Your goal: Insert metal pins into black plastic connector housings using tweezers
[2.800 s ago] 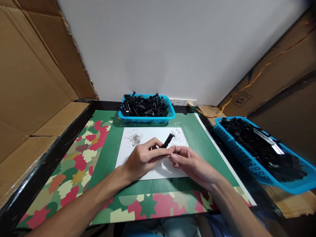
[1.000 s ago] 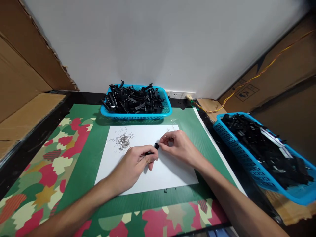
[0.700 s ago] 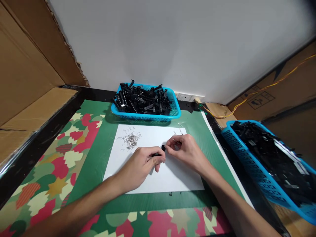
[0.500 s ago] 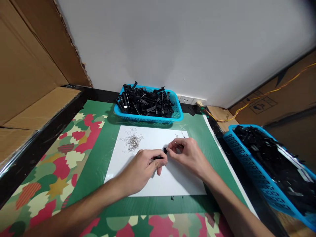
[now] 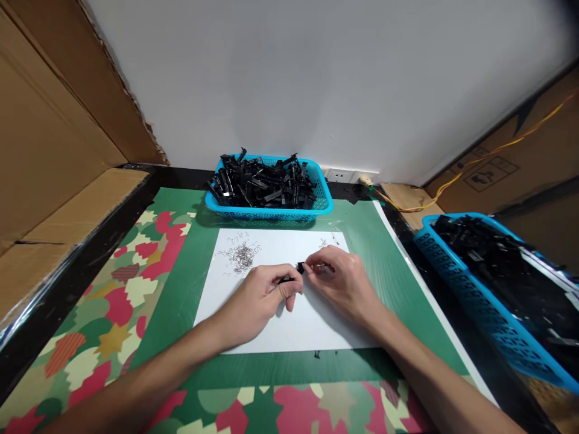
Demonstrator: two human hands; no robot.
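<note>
Above a white sheet (image 5: 271, 328), my left hand (image 5: 271, 295) is closed round a small black plastic part (image 5: 300, 267), whose end pokes out past the fingers. My right hand (image 5: 339, 276) meets that end with thumb and index finger pinched together; whether something small is between them is too small to tell. A pile of thin metal pieces (image 5: 243, 257) lies on the sheet to the left of my hands. A few more small pieces (image 5: 323, 243) lie behind my right hand.
A blue basket (image 5: 271, 213) full of black parts stands behind the sheet. Another blue basket (image 5: 484, 307) with black parts is at the right. Tiny black bits (image 5: 317, 354) lie near the sheet's front edge. Cardboard (image 5: 67, 211), wall sockets (image 5: 340, 175) and yellow-red wires (image 5: 493, 150) border the table.
The view has shifted slightly. Both hands remain together at the black part, which is now tilted a little more upward, with my right fingertips closer to its end.
</note>
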